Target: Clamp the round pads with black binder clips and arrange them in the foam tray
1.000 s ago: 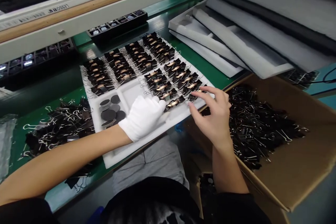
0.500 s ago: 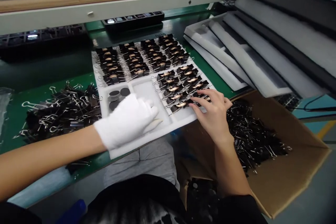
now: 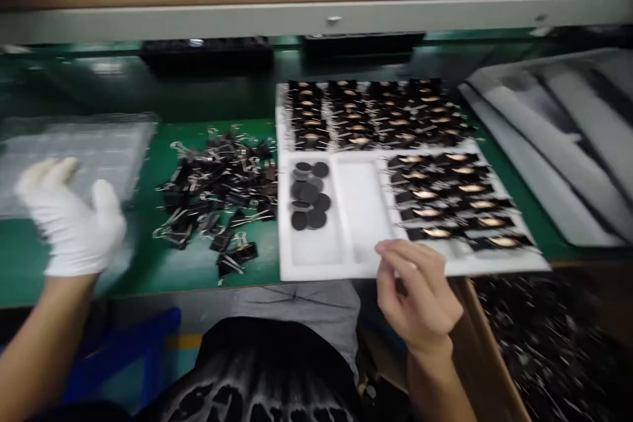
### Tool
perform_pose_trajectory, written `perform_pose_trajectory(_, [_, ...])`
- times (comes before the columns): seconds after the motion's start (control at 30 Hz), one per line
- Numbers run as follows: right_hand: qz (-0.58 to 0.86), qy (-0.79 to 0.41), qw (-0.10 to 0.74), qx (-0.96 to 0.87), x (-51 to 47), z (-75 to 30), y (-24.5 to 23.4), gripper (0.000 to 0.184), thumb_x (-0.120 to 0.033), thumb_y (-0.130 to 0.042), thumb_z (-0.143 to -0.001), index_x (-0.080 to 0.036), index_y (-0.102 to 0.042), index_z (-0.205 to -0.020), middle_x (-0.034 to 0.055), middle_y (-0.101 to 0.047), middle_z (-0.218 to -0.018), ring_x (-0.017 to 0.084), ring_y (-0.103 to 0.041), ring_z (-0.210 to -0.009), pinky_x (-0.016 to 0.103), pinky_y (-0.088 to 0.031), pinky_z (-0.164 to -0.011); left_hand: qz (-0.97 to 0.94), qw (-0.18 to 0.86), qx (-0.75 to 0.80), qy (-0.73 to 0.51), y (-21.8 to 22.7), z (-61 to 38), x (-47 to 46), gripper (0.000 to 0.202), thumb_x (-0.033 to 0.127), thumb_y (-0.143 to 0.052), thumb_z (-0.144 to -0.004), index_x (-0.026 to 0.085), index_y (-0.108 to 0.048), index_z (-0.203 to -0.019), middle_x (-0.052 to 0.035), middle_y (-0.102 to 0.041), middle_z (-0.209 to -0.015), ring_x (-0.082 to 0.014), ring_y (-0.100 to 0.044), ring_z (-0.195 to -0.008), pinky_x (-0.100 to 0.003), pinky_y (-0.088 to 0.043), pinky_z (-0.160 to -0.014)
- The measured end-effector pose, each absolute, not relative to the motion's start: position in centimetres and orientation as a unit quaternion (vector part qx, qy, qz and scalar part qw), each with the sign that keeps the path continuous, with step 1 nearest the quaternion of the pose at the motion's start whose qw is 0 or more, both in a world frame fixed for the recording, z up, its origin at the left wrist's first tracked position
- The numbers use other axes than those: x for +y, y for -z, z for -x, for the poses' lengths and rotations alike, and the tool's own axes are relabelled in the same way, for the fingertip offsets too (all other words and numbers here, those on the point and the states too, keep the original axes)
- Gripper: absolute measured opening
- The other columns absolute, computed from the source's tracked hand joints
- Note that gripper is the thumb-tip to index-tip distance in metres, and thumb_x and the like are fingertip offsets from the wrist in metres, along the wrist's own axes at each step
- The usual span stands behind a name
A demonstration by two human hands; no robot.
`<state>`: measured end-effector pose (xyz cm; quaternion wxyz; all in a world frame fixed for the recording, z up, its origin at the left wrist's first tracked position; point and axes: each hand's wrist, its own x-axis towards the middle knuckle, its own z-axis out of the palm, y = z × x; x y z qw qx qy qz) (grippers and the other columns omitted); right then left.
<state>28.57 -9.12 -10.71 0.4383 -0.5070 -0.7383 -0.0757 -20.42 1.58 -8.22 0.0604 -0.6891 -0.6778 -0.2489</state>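
Note:
My left hand (image 3: 74,217), in a white glove, is over the near edge of a clear plastic tray (image 3: 99,151) at the far left. Its fingers and thumb are spread, and nothing shows in it. My bare right hand (image 3: 418,293) is at the front edge of the white foam tray (image 3: 314,270), its fingers curled toward the thumb. Whether anything sits between those fingertips is hidden. Black binder clips (image 3: 430,194), each with a pale golden piece, stand in rows in the tray. Dark round discs (image 3: 310,192) lie in its front left compartment.
Loose binder clips (image 3: 222,178) are heaped on the green table (image 3: 198,280) between my left hand and the foam tray. To the right lean stacked grey and white foam trays (image 3: 548,138). Below them is a cardboard box (image 3: 494,343) full of dark clips.
My left hand has left the foam tray's front compartments and swung far left, opening. My right hand has drawn back from the clip rows to the tray's front edge. The view has turned left.

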Motion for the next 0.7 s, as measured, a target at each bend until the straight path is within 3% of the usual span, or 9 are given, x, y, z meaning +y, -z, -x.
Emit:
perform_pose_trajectory(0.03, [0.469, 0.045, 0.407, -0.783, -8.7, -27.4, 10.7, 0.058, 0.002, -0.068, -0.085, -0.027, -0.066, -0.135, 0.0097, -0.077, -0.108, 0.029, -0.076, -0.098, 0.047, -0.059, -0.085, 0.663, 0.092, -0.704, 0.240, 9.0, 21.6, 0.9, 0.068, 0.050, -0.047, -0.099, 0.023, -0.022, -0.157, -0.0118, -0.021, -0.165, -0.0445, -0.021, -0.155, -0.067, -0.016, -0.128])
perform_pose_trajectory(0.2, [0.420, -0.016, 0.292, -0.859, -5.7, -23.7, 11.1, 0.043, -0.013, -0.065, -0.097, -0.022, -0.060, -0.139, 0.0179, -0.072, -0.127, 0.035, -0.073, -0.111, 0.050, -0.054, -0.088, 0.626, 0.082, -0.755, 0.176, 11.5, 25.1, -1.0, 0.074, 0.059, -0.047, -0.095, 0.010, -0.039, -0.150, -0.0198, -0.043, -0.156, -0.0404, -0.036, -0.152, -0.056, -0.029, -0.126])
perform_pose_trajectory(0.33, [0.449, -0.030, 0.243, -0.859, -4.1, -23.4, 11.7, 0.033, -0.032, -0.058, -0.104, -0.023, -0.062, -0.135, 0.0161, -0.071, -0.126, 0.038, -0.071, -0.109, 0.050, -0.054, -0.083, 0.594, 0.111, -0.785, 0.141, 12.4, 26.6, -2.0, 0.088, 0.064, -0.068, -0.082, 0.012, -0.046, -0.149, -0.0237, -0.046, -0.154, -0.0400, -0.040, -0.148, -0.051, -0.031, -0.123])
perform_pose_trajectory(0.43, [0.441, -0.040, 0.258, -0.859, -3.5, -23.8, 11.9, 0.031, -0.036, -0.058, -0.104, -0.023, -0.063, -0.132, 0.0135, -0.072, -0.121, 0.036, -0.071, -0.105, 0.050, -0.054, -0.086, 0.551, 0.116, -0.814, 0.145, 12.7, 27.7, -3.4, 0.095, 0.064, -0.074, -0.076, 0.010, -0.047, -0.149, -0.0248, -0.047, -0.150, -0.0405, -0.043, -0.145, -0.050, -0.035, -0.120])
perform_pose_trajectory(0.63, [0.407, -0.010, 0.276, -0.871, -2.4, -23.6, 11.4, 0.024, -0.035, -0.061, -0.104, -0.018, -0.066, -0.120, 0.0161, -0.071, -0.118, 0.034, -0.072, -0.098, 0.048, -0.055, -0.084, 0.582, 0.033, -0.798, 0.154, 12.7, 29.7, -5.4, 0.054, 0.055, -0.061, -0.092, 0.019, -0.066, -0.132, -0.0133, -0.063, -0.137, -0.0304, -0.056, -0.131, -0.041, -0.042, -0.113])
perform_pose_trajectory(0.7, [0.403, 0.013, 0.259, -0.878, -1.9, -23.4, 11.4, 0.023, -0.030, -0.064, -0.102, -0.016, -0.067, -0.121, 0.0178, -0.071, -0.120, 0.034, -0.072, -0.098, 0.046, -0.055, -0.080, 0.592, 0.027, -0.792, 0.147, 12.6, 29.9, -5.4, 0.052, 0.055, -0.062, -0.091, 0.021, -0.069, -0.131, -0.0123, -0.063, -0.136, -0.0298, -0.057, -0.128, -0.040, -0.043, -0.110])
